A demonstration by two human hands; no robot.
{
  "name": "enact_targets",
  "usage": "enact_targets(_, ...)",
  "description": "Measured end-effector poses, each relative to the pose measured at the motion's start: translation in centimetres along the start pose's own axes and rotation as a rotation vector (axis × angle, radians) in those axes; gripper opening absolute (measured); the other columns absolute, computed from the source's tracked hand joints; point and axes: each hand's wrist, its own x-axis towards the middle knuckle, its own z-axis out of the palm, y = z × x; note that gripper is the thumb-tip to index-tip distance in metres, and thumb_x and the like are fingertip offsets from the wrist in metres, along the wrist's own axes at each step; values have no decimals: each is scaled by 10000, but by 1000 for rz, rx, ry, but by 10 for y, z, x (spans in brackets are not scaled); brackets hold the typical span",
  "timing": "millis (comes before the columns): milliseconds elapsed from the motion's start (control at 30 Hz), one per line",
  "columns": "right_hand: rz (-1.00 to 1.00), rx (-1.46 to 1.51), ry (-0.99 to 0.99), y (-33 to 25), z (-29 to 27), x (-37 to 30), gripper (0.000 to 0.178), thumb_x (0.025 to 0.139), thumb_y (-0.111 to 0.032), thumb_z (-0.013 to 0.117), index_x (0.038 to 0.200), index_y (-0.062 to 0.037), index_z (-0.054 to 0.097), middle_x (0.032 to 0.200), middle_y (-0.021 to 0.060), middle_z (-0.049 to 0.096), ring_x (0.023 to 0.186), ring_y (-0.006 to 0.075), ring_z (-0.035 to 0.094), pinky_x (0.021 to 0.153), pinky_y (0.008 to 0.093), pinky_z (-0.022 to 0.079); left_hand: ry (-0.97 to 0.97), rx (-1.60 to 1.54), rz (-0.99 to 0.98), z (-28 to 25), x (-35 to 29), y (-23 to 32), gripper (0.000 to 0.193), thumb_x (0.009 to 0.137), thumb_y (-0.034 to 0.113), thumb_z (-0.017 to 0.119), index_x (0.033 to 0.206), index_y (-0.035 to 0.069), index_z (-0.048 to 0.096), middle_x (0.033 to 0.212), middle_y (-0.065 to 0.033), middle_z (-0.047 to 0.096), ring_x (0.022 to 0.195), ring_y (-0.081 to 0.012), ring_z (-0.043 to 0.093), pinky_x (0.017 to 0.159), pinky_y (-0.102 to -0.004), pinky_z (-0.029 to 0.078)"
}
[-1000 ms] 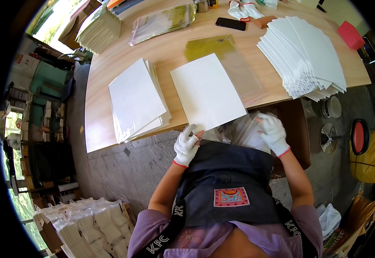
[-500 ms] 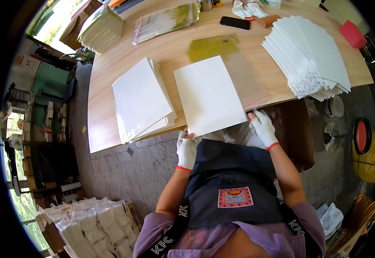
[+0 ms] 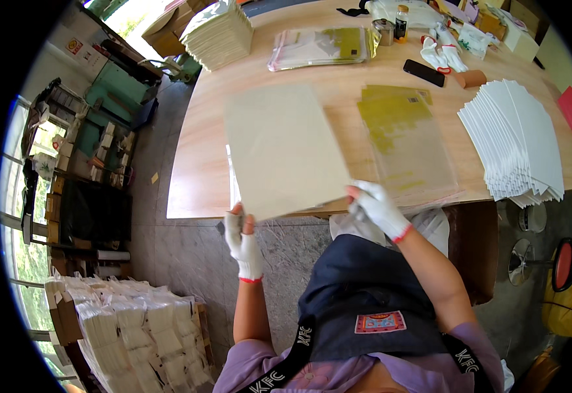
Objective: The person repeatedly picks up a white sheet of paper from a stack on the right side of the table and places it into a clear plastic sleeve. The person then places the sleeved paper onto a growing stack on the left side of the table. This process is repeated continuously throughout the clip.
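Observation:
Between my two hands I carry a pale, flat rectangular sheet [image 3: 286,150], slightly blurred and tilted above the table's front left part. My left hand [image 3: 243,245], in a white fingerless glove, pinches its near left corner. At the near right corner my right hand [image 3: 378,208], gloved alike, grips the edge. Beneath the sheet, only a thin white edge [image 3: 235,177] of the left pile shows; the rest is hidden. To the right lie flat clear plastic sleeves [image 3: 410,147] with yellow-green print. Farther right, white sheets [image 3: 512,141] are spread in a fanned stack.
On the wooden table [image 3: 201,144], a tall pile of pale sheets [image 3: 217,33] and packed plastic sleeves [image 3: 322,47] stand at the back. A phone [image 3: 424,73], spare gloves [image 3: 444,56] and a small bottle [image 3: 401,24] lie rightward. Wrapped bundles [image 3: 135,327] stand at lower left.
Both hands have moved left with the sheet, lifting it off the middle and over the left pile, now mostly covered. The view has shifted, so the table appears farther right.

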Motion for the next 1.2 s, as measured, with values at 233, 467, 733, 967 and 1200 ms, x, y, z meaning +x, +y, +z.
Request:
enact_targets(233, -184, -1207, -1, -36, 43, 36, 510, 830, -528, 530, 834, -22, 594, 651, 148, 626, 623, 296, 625, 537, 410, 462, -104, 450, -1, -39, 48, -75, 418, 917, 100, 402, 1324, 5, 430, 1304, -186, 490, 1186, -261, 478, 965, -296, 366)
enact_targets(467, -395, -1405, 30, -22, 54, 30, 539, 861, -554, 453, 930, -26, 535, 659, 142, 628, 605, 289, 632, 482, 414, 457, -64, 280, 0, -32, 38, -77, 449, 929, 138, 442, 1350, -9, 387, 1349, -200, 442, 1250, -278, 422, 1007, -316, 339)
enact_targets(733, -519, -1576, 60, -7, 56, 30, 540, 817, -525, 528, 980, -10, 556, 644, 92, 632, 584, 241, 635, 447, 388, 449, -43, 308, -23, -28, 44, -75, 444, 928, 147, 483, 1319, -50, 407, 1319, -206, 465, 1200, -263, 461, 1002, -321, 349)
enact_targets(967, -452, -1109, 113, -72, -32, -47, 216, 793, -271, 550, 920, -96, 539, 748, 132, 635, 693, 325, 620, 591, 407, 469, -78, 249, 12, -40, 44, -101, 472, 895, -18, 433, 1362, -33, 365, 1371, -149, 425, 1134, -176, 480, 931, -258, 402)
enact_targets(1200, -420, -1297, 1318, -117, -232, -177, 193, 841, -302, 564, 918, -125, 578, 773, 93, 642, 692, 291, 625, 593, 401, 478, 46, 476, 215, -26, 44, -40, 581, 864, -28, 382, 1426, 70, 272, 1436, -137, 333, 1263, -256, 402, 1011, -343, 386)
